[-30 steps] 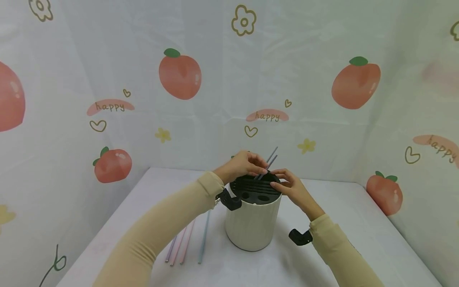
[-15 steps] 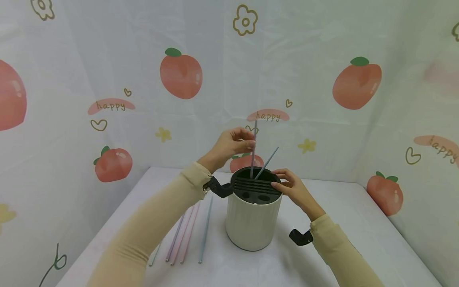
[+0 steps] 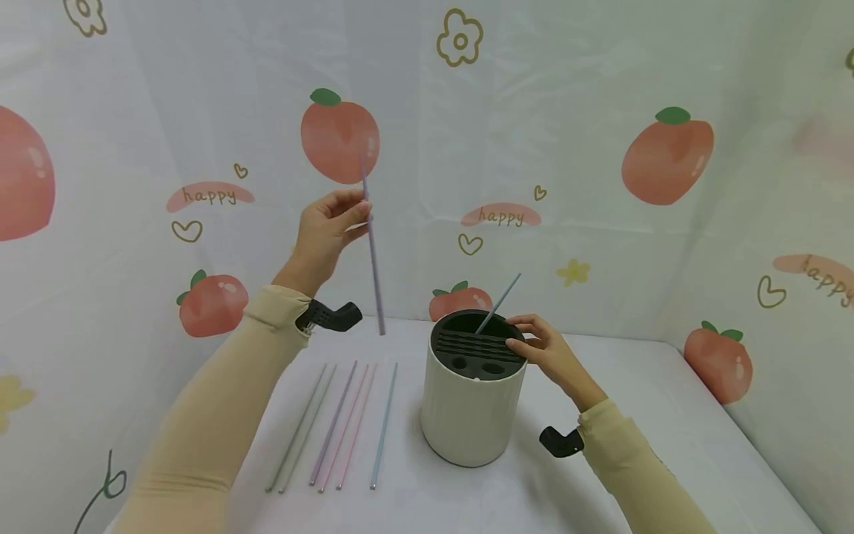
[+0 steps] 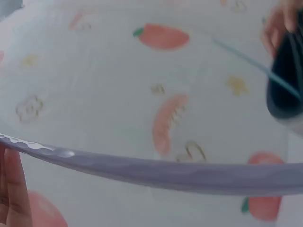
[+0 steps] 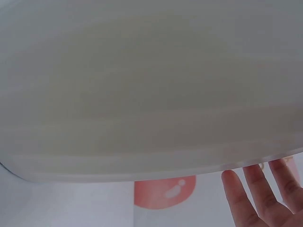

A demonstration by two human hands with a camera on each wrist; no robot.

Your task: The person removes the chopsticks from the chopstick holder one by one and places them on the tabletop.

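My left hand (image 3: 327, 230) pinches a purple chopstick (image 3: 375, 263) between thumb and fingers, high above the table and left of the holder. In the left wrist view the chopstick (image 4: 189, 177) crosses the picture, with part of the hand (image 4: 14, 189) at the lower left. My right hand (image 3: 550, 356) rests against the right rim of a cream utensil holder (image 3: 467, 423) with a black slotted top. In the right wrist view its fingers lie fairly straight at the wall (image 5: 142, 118). One blue chopstick (image 3: 498, 302) leans in the holder's large rear opening.
Several chopsticks lie on the white table (image 3: 600, 475) left of the holder: two greenish ones (image 3: 305, 426), a purple one (image 3: 333, 423), two pink ones (image 3: 356, 426) and a blue one (image 3: 383, 426). A fruit-printed cloth (image 3: 414, 148) hangs behind and at both sides.
My left hand has lifted the purple chopstick out of the holder's opening and carried it up and left. The blue chopstick stays in the holder. My right hand has kept its place.
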